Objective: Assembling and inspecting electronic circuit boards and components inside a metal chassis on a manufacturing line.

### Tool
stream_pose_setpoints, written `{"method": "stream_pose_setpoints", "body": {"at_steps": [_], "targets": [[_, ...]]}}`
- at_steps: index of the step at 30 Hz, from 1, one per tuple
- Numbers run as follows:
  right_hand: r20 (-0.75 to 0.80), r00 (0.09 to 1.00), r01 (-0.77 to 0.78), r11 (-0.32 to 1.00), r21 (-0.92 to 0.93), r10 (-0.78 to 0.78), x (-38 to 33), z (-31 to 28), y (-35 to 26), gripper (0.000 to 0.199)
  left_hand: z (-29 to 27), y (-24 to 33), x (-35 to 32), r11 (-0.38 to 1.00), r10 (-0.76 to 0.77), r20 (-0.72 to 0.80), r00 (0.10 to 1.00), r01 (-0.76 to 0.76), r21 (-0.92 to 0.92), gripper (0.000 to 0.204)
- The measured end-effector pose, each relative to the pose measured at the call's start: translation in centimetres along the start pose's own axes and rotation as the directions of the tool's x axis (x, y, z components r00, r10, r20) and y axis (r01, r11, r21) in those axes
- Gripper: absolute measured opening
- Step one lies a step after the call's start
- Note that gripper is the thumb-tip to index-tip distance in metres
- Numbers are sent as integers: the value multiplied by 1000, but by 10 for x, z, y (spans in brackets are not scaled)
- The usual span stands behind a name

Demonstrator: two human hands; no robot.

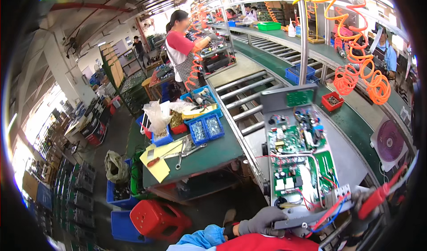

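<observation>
Open-topped electronics chassis (272, 100), one unit, on the line at the roller conveyor (242, 114), directly ahead of both hands, near end closest to them. Completed, by appearance: green circuit boards (284, 167) seated inside, several internal leads run. Outstanding, by judgement: the near-end metal panel (302, 218) looks not yet fixed square, and its red and blue wires (328, 219) arc loosely outside; the cover is not on. Left hand (262, 221), grey glove: fingers curled over the panel's left end, grasping it. Right hand (362, 226), gloved, blurred: clasped about a red-handled tool (374, 202), type indeterminate, just beyond the panel's right end; contact between tool and panel cannot be told.
</observation>
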State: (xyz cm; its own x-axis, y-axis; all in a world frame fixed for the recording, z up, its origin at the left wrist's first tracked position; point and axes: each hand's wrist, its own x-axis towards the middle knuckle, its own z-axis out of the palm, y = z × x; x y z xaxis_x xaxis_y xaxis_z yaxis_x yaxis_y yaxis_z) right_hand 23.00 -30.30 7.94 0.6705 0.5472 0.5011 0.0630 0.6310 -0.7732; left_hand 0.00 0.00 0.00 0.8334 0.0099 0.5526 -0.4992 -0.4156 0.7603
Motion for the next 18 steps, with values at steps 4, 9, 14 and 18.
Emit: {"method": "stream_pose_setpoints", "body": {"at_steps": [4,9,14,18], "targets": [[101,993,57,995,85,-65,15,6,30,55,-9,-19,6,995,66,71,995,-61,-74,53],[52,997,52,979,195,-63,55,51,44,54,-43,-34,34,969,247,296,923,-244,-46,51],[-192,981,85,951,297,-28,27,119,79,52,-124,-42,53,985,173,355,919,-160,-65,60],[-530,846,154,921,358,64,-68,215,97,51,-196,-109,71,997,-20,331,944,-5,75,62]]}}
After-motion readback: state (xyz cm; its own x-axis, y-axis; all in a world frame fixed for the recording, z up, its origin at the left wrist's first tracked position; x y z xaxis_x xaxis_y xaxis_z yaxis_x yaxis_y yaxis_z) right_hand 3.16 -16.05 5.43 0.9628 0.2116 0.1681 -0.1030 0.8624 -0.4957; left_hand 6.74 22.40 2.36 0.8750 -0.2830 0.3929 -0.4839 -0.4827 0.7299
